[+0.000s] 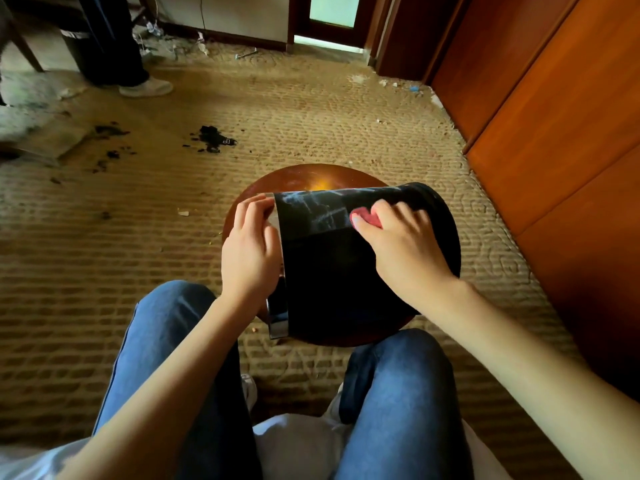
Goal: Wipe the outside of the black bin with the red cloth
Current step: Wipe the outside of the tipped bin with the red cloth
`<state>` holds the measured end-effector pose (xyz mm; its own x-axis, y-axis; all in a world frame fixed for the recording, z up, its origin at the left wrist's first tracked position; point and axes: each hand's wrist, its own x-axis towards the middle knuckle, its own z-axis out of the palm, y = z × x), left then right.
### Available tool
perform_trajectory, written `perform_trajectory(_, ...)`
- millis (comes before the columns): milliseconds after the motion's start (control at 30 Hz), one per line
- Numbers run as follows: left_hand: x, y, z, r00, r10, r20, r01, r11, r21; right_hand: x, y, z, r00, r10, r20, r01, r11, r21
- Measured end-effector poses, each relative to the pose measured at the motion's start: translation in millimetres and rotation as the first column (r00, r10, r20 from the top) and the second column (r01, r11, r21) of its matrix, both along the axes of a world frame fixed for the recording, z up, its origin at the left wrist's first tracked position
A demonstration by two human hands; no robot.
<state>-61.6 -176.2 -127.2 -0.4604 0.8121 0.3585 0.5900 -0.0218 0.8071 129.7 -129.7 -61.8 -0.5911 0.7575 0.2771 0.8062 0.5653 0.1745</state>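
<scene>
The black bin lies on its side on a round wooden stool, its silver-rimmed mouth pointing left. Pale smears mark the upper part of its wall. My left hand grips the rim at the bin's left end, fingers curled over the edge. My right hand presses the red cloth flat against the bin's upper side; only a small part of the cloth shows under the fingers.
My knees in blue jeans flank the stool. Patterned tan carpet carries dark debris ahead left. Orange wooden cabinet doors run along the right. Another person's leg and white shoe stand at the far left.
</scene>
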Motion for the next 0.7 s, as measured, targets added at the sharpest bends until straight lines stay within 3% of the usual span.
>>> perform_trajectory(167, 1.8, 0.6, -1.2, 0.999, -0.008, 0.040, 0.007, 1.000, 0.028, 3.3, -9.9, -0.3, 0.999, 0.024, 0.028, -0.024, 1.000, -0.004)
perform_trajectory(400, 0.2, 1.7, 4.0, 1.000, 0.010, -0.016, -0.010, 1.000, -0.016, -42.0, 22.4, 13.6, 0.995, -0.028, 0.101, 0.037, 0.995, -0.096)
perform_trajectory(567, -2.9, 9.2, 3.7, 0.998, 0.015, 0.054, -0.015, 1.000, -0.001, -4.1, -16.4, -13.1, 0.999, 0.039, -0.015, -0.038, 0.999, 0.038)
perform_trajectory(700, -0.6, 10.3, 1.4, 0.996, 0.022, 0.084, -0.023, 1.000, 0.008, 0.6, -21.4, -13.4, 0.996, 0.077, -0.054, -0.077, 0.997, 0.002)
